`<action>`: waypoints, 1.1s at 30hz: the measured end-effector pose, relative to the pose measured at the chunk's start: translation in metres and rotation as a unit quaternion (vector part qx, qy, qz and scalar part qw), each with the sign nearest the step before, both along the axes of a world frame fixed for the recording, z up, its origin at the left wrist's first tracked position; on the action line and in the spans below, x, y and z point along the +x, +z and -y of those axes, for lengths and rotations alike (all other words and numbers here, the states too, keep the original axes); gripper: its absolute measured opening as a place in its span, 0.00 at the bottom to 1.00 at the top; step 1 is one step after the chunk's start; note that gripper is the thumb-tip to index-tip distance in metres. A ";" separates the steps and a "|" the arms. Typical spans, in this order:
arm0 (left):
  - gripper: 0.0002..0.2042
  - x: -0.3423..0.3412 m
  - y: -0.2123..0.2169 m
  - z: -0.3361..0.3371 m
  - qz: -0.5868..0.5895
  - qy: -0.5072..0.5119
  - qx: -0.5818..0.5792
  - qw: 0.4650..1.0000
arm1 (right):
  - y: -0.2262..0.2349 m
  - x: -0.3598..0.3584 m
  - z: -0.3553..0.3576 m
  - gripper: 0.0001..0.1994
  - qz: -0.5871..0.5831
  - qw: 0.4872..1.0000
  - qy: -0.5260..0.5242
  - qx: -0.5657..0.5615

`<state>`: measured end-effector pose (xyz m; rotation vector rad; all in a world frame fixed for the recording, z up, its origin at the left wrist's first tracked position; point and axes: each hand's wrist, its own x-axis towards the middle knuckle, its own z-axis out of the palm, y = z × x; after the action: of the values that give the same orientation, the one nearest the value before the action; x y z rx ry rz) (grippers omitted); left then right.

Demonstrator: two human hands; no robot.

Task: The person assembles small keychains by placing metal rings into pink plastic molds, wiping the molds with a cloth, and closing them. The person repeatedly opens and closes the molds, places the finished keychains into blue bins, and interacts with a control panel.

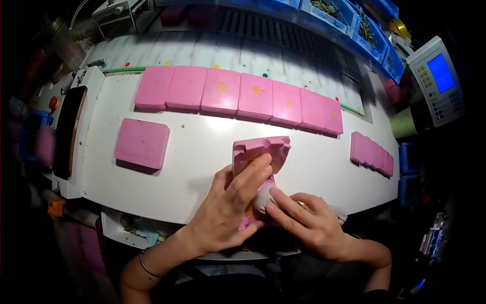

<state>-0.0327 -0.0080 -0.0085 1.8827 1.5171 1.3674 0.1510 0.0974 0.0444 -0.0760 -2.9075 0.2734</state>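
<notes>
At the table's near edge, my left hand [223,202] is wrapped around a pink mold block [243,148], which is tilted up with its hollowed face partly showing. Its fingers lie across the hollow and cover much of it. My right hand [309,218] grips a pale, rounded pouch [264,199] that looks like cloth. The pouch presses against the lower part of the mold block, close to my left palm. Yellowish stains show inside the hollow.
A row of several pink blocks [221,91] runs along the white table's far side. One pink block [142,143] lies at left, smaller ones [372,152] at right. Blue bins [334,17] stand behind; a control panel [438,81] with a lit screen is at far right.
</notes>
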 end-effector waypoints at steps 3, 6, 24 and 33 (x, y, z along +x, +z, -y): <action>0.46 -0.002 0.001 -0.002 0.012 -0.007 0.003 1.000 | 0.003 0.000 0.000 0.24 -0.036 0.999 -0.018 0.009; 0.46 -0.003 0.002 -0.002 0.012 -0.010 0.004 1.000 | -0.001 -0.002 0.005 0.24 -0.010 1.000 -0.017 0.012; 0.48 -0.014 0.003 -0.003 0.021 -0.018 -0.001 1.000 | 0.014 -0.034 0.008 0.25 0.033 0.999 0.005 0.018; 0.48 -0.018 0.002 -0.006 0.050 -0.034 -0.026 0.998 | 0.008 -0.019 0.015 0.24 0.044 0.998 0.036 0.018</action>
<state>-0.0502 -0.0025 -0.0066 1.7888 1.4142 1.3571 0.1318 0.0827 0.0520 0.0237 -3.0047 0.2339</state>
